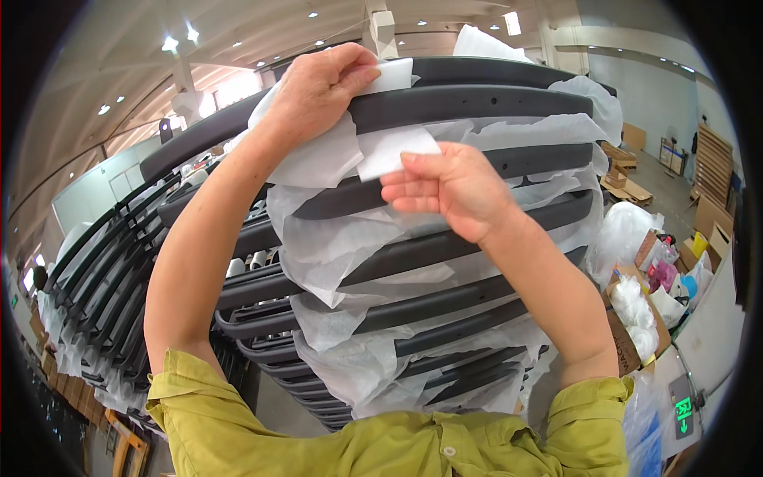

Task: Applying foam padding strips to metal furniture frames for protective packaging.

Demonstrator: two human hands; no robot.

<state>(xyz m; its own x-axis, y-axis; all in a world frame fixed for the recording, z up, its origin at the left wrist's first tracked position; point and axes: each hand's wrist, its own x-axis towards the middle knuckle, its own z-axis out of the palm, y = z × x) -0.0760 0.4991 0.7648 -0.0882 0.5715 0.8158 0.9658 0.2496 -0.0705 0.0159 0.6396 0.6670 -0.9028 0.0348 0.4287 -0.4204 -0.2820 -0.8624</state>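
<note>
Now: both hands on stacked dark rims (477,103).
L hand (322,83) pinches white foam sheet (393,151) at top; R hand (449,191) pinches its lower edge.

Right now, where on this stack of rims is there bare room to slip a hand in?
Bare black rim runs right of the left hand, and another stretch right of the right hand. The middle is crowded with white wrapping sheets; lower rims sit tightly packed.
</note>
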